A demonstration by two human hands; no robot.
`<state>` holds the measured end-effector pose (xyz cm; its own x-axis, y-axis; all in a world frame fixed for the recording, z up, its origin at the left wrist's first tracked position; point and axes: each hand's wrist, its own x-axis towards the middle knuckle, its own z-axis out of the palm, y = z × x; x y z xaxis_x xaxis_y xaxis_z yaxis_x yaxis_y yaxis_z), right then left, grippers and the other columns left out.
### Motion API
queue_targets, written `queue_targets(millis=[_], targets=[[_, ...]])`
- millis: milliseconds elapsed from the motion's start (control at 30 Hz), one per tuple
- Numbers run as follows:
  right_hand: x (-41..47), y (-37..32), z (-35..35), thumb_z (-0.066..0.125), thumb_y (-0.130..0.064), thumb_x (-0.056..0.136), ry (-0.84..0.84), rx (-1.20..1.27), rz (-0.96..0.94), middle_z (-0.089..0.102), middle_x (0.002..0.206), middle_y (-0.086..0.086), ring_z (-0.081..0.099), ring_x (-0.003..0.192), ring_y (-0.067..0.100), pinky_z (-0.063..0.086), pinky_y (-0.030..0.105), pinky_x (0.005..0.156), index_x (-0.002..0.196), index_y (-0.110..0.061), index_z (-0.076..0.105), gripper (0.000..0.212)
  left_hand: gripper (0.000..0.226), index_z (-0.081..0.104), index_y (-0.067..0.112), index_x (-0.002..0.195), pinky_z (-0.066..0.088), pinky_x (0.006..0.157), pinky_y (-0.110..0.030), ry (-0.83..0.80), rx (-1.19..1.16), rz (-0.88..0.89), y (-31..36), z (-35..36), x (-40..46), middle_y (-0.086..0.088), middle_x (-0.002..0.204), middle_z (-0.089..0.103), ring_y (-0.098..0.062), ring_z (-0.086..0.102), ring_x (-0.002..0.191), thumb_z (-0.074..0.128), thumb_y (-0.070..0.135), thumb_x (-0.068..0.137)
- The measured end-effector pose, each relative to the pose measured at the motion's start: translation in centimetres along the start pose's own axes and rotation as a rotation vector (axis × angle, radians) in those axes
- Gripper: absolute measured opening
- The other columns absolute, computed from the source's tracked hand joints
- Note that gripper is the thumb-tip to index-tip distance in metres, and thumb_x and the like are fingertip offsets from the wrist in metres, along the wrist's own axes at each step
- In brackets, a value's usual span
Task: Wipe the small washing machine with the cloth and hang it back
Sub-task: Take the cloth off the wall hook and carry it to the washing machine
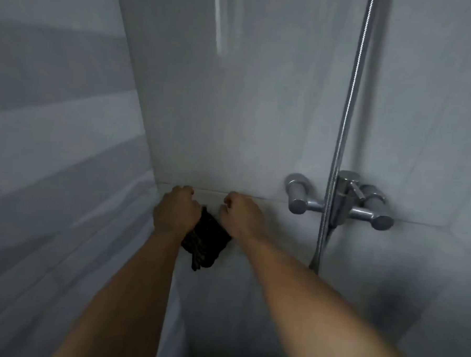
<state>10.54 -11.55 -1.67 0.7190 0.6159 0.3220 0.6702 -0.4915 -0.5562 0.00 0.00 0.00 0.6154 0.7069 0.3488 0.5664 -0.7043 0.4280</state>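
the cloth [205,238] is dark, close to black, with faint brownish or olive streaks across it. it looks bunched and folded rather than spread flat, wider at the top and narrowing to a ragged lower tip that hangs down. the picture is blurred, so weave and any pattern cannot be made out.

location: the cloth hangs against the pale grey tiled wall [231,123], just below a horizontal grout line, near the inside corner where two walls meet. whatever it hangs from is hidden behind the hands.

left hand [176,212]: curled closed, knuckles toward the wall, gripping the upper left edge of the cloth. the fabric emerges from under the palm and runs down beside the wrist.

right hand [240,214]: also curled into a closed fist, set at the upper right edge of the cloth and touching it. whether the fingers actually pinch fabric cannot be told, as they are turned away from the camera.

both forearms are bare and reach up from the lower frame, the cloth between them.

to the right, well apart from the cloth, a chrome shower mixer [342,201] is fixed to the wall, with a metal shower hose [347,107] running up past it.
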Motion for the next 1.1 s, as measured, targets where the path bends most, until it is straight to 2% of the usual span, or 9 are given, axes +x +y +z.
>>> queue_targets(millis=[100, 200, 333, 467, 600, 700, 833, 967, 1100], targets=[[-0.9, 3.1, 4.8, 0.057, -0.041, 0.093, -0.021, 0.038, 0.167, 0.072, 0.100, 0.006, 0.069, 0.093, 0.029, 0.053, 0.033, 0.073, 0.096, -0.019, 0.061, 0.022, 0.050, 0.049, 0.015, 0.145, 0.048, 0.089, -0.030, -0.147, -0.242, -0.225, -3.7, 4.5, -0.1, -0.008, 0.140, 0.059, -0.027, 0.060, 0.120, 0.051, 0.033, 0.098], [-2.2, 4.3, 8.9, 0.065, -0.052, 0.091, -0.046, 0.170, 0.251, 0.070, 0.093, -0.002, 0.067, 0.081, 0.018, 0.049, 0.029, 0.062, 0.102, -0.020, 0.061, 0.034, 0.023, 0.063, 0.017, 0.116, 0.050, 0.080, -0.028, -0.203, -0.495, -0.302, -6.2, 8.1, 0.2, -0.001, 0.111, 0.067, -0.027, 0.064, 0.110, 0.058, 0.025, 0.095], [-2.4, 4.2, 11.9, 0.066, -0.034, 0.095, 0.008, 0.297, 0.238, 0.068, 0.085, -0.005, 0.063, 0.073, 0.013, 0.049, 0.028, 0.059, 0.089, -0.019, 0.067, 0.015, 0.010, 0.068, 0.016, 0.094, 0.045, 0.065, -0.024, -0.149, -0.572, -0.295, -7.7, 9.8, 0.7, 0.002, 0.087, 0.069, -0.017, 0.065, 0.083, 0.063, 0.023, 0.090], [-2.8, 3.2, 11.4, 0.063, -0.021, 0.092, 0.108, 0.339, 0.231, 0.060, 0.072, -0.001, 0.056, 0.063, 0.011, 0.045, 0.027, 0.052, 0.059, -0.022, 0.050, 0.035, 0.022, 0.055, 0.006, 0.069, 0.040, 0.059, -0.026, -0.181, -0.598, -0.266, -7.6, 9.0, 0.5, -0.009, 0.069, 0.060, -0.017, 0.055, 0.065, 0.058, 0.015, 0.089], [-3.0, 2.5, 7.5, 0.068, -0.022, 0.081, 0.241, 0.517, 0.221, 0.060, 0.069, 0.000, 0.059, 0.066, 0.013, 0.050, 0.030, 0.058, 0.061, -0.009, 0.059, 0.026, 0.019, 0.043, 0.019, 0.076, 0.030, 0.057, -0.027, -0.212, -0.751, -0.334, -5.7, 5.6, 0.1, -0.005, 0.072, 0.046, -0.017, 0.045, 0.066, 0.047, 0.016, 0.094], [-4.3, 3.0, 4.3, 0.067, -0.019, 0.087, 0.182, 0.751, 0.288, 0.056, 0.062, 0.000, 0.052, 0.057, 0.010, 0.045, 0.025, 0.054, 0.065, -0.009, 0.056, 0.027, 0.021, 0.049, 0.020, 0.077, 0.035, 0.060, -0.027, -0.290, -0.829, -0.338, -3.9, 3.1, -1.3, -0.001, 0.073, 0.050, -0.018, 0.048, 0.072, 0.044, 0.019, 0.098], [-8.6, 6.2, 2.1, 0.065, -0.017, 0.090, 0.085, 0.900, 0.445, 0.062, 0.069, 0.004, 0.058, 0.061, 0.012, 0.046, 0.024, 0.056, 0.073, -0.010, 0.064, 0.019, 0.034, 0.066, 0.016, 0.089, 0.047, 0.083, -0.035, -0.663, -0.916, -0.350, -2.8, 3.2, -5.7, -0.008, 0.093, 0.070, -0.025, 0.065, 0.095, 0.052, 0.046, 0.092], [-15.1, 13.1, 4.3, 0.074, -0.023, 0.087, -0.070, 0.927, 0.578, 0.078, 0.101, 0.006, 0.074, 0.091, 0.018, 0.060, 0.030, 0.078, 0.101, -0.016, 0.077, 0.016, 0.048, 0.064, 0.018, 0.130, 0.045, 0.108, -0.052, -1.093, -0.952, -0.450, -3.4, 9.7, -12.7, -0.010, 0.126, 0.072, -0.032, 0.066, 0.119, 0.071, 0.038, 0.087], [-23.6, 21.6, 10.1, 0.079, -0.027, 0.087, -0.017, 0.822, 0.665, 0.074, 0.109, 0.006, 0.072, 0.091, 0.014, 0.057, 0.020, 0.073, 0.117, -0.014, 0.071, 0.034, 0.044, 0.061, 0.006, 0.131, 0.048, 0.104, -0.049, -1.127, -1.019, -0.586, -3.8, 19.7, -21.8, -0.016, 0.122, 0.073, -0.035, 0.065, 0.118, 0.063, 0.028, 0.094]])
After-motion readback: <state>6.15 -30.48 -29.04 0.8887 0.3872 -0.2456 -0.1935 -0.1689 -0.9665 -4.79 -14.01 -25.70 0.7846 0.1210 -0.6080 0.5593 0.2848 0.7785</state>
